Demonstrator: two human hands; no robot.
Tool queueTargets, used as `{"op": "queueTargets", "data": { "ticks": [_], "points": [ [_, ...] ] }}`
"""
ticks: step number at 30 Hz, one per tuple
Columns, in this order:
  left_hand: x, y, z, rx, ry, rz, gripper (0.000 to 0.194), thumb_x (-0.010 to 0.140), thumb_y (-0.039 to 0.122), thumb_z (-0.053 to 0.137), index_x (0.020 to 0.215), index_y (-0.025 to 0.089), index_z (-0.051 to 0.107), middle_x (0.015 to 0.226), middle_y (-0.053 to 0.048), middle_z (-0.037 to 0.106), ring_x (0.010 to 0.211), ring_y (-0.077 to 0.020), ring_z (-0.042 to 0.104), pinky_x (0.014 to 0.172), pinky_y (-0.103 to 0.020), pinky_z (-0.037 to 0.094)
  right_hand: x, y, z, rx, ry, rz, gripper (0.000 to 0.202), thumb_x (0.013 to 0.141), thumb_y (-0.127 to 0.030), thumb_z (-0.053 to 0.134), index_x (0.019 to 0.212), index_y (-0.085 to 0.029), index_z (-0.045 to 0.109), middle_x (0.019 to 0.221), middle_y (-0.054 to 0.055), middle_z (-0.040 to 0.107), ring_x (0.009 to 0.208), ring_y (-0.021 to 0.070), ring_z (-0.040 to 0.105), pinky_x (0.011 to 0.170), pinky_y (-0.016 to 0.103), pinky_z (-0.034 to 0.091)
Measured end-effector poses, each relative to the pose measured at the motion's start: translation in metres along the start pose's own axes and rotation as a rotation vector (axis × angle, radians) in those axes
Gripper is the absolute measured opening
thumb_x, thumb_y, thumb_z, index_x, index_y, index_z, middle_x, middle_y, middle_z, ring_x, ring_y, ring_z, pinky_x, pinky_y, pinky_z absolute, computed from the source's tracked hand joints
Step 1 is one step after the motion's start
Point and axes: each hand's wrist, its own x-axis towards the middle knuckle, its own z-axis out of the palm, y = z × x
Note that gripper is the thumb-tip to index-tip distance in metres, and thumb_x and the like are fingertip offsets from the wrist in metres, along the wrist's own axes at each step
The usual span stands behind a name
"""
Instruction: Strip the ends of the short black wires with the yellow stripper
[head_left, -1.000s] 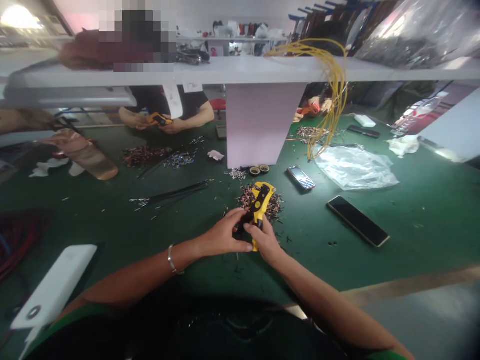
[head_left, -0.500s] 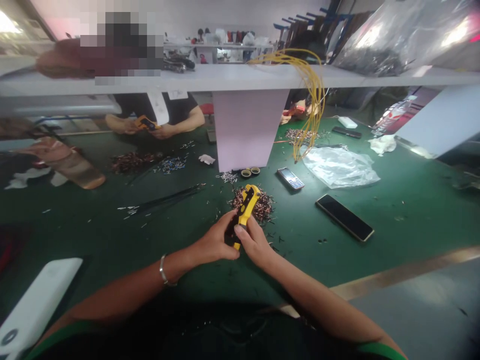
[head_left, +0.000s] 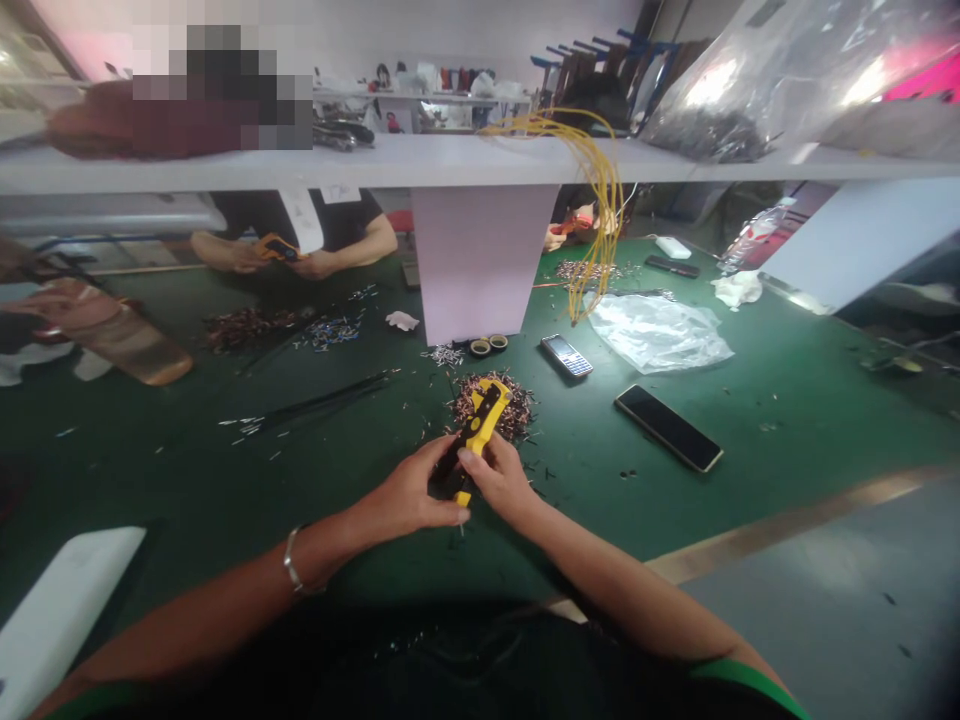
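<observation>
Near the desk's [head_left: 585, 505] front edge, you point a yellow-and-black hand tool [head_left: 483, 430] toward a pile of copper-toned clippings [head_left: 516, 412], apparently positioning it; working it would call for even pressure. Your right hand [head_left: 506, 482] is clamped around its yellow side; your left hand [head_left: 409, 493] curves along the black side, its grip unclear with fingertips hidden. Both forearms [head_left: 330, 550] angle inward.

Just below mid-frame, my left hand [head_left: 411, 492] and right hand [head_left: 504, 483] hold a yellow-and-black tool [head_left: 481, 425] before scattered dark clippings [head_left: 519, 408]; a black phone [head_left: 669, 428] lies centre-right.
</observation>
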Motion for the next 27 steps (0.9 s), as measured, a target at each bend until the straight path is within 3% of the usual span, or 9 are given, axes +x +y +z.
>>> {"op": "queueTargets", "data": {
  "ticks": [8, 19, 24, 27],
  "points": [
    [-0.006, 0.003, -0.003, 0.165, 0.016, -0.025, 0.094, 0.066, 0.046, 0.079, 0.146, 0.013, 0.041, 0.153, -0.023, 0.042, 0.139, -0.0393, 0.044, 0.115, -0.058, 0.034, 0.004, 0.003, -0.005, 0.025, 0.114, 0.068, 0.028, 0.075, -0.047, 0.063, 0.076, -0.019, 0.058, 0.064, 0.001, 0.061, 0.057, 0.0154, 0.051, 0.055, 0.028, 0.043],
    [-0.002, -0.001, 0.014, 0.238, 0.054, 0.0, 0.088, 0.064, 0.041, 0.078, 0.14, 0.013, 0.044, 0.141, -0.02, 0.055, 0.129, -0.038, 0.054, 0.111, -0.055, 0.041, -0.001, -0.002, -0.005, -0.188, 0.107, 0.012, 0.031, 0.076, -0.049, 0.06, 0.068, -0.018, 0.056, 0.057, -0.002, 0.052, 0.052, 0.0128, 0.044, 0.051, 0.027, 0.036],
    [0.0, -0.008, 0.018, 0.189, 0.041, -0.058, 0.1, 0.06, 0.044, 0.081, 0.144, 0.009, 0.038, 0.146, -0.024, 0.047, 0.134, -0.0405, 0.048, 0.113, -0.055, 0.037, -0.005, -0.003, -0.005, -0.27, 0.103, -0.056, 0.031, 0.077, -0.048, 0.06, 0.07, -0.018, 0.058, 0.056, -0.002, 0.053, 0.05, 0.0125, 0.045, 0.049, 0.026, 0.036],
    [-0.001, -0.01, 0.02, 0.158, 0.021, -0.09, 0.104, 0.055, 0.043, 0.084, 0.144, 0.012, 0.038, 0.146, -0.021, 0.049, 0.134, -0.0409, 0.047, 0.113, -0.055, 0.036, -0.008, -0.004, -0.005, -0.325, 0.087, -0.111, 0.03, 0.079, -0.046, 0.061, 0.071, -0.018, 0.06, 0.057, 0.0, 0.056, 0.05, 0.0133, 0.046, 0.049, 0.026, 0.036]
  ]
}}
